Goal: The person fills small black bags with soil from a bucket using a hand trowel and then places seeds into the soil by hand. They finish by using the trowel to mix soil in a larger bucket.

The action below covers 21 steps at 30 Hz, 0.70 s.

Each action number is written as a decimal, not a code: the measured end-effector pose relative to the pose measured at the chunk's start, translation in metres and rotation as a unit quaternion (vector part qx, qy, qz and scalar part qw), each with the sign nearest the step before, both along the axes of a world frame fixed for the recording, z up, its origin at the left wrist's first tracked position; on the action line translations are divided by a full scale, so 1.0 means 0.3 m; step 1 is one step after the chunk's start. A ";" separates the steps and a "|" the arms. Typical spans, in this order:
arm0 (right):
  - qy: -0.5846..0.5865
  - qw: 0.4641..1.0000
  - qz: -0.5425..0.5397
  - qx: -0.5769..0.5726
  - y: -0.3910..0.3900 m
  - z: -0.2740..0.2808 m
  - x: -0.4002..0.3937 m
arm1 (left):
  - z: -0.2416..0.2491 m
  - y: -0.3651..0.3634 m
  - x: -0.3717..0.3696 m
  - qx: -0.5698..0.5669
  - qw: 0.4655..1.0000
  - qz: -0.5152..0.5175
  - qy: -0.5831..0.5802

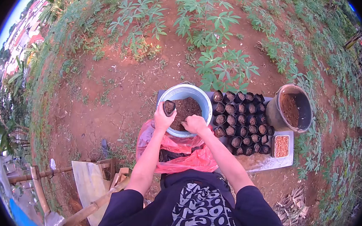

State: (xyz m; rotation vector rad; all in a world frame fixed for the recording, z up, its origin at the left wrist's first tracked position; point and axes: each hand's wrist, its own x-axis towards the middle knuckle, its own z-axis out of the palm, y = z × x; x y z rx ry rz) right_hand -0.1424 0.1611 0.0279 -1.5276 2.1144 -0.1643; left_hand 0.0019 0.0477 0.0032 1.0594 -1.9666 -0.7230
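Left hand (162, 119) holds soil-filled grow bag (169, 107) over bucket (203, 101).

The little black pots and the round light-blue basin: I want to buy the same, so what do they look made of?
The little black pot in the left hand looks like thin, soft plastic film; its rim is bent out of round. The round light-blue basin looks like rigid moulded plastic, with a smooth, even, slightly glossy rim.

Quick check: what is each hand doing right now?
Left hand: closed around a small black soil-filled nursery bag.
Right hand: curled in the soil of the light blue bucket; grip unclear.
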 end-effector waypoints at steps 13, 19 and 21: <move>-0.004 0.961 -0.192 -0.197 0.116 0.051 -0.112 | 0.048 0.178 -0.019 0.024 0.999 0.027 -0.029; 0.038 0.952 -0.203 -0.226 0.101 0.027 -0.091 | 0.045 0.183 -0.039 0.025 0.997 0.008 -0.073; 0.052 0.955 -0.187 -0.223 0.089 0.023 -0.089 | 0.046 0.182 -0.036 0.027 0.996 0.007 -0.083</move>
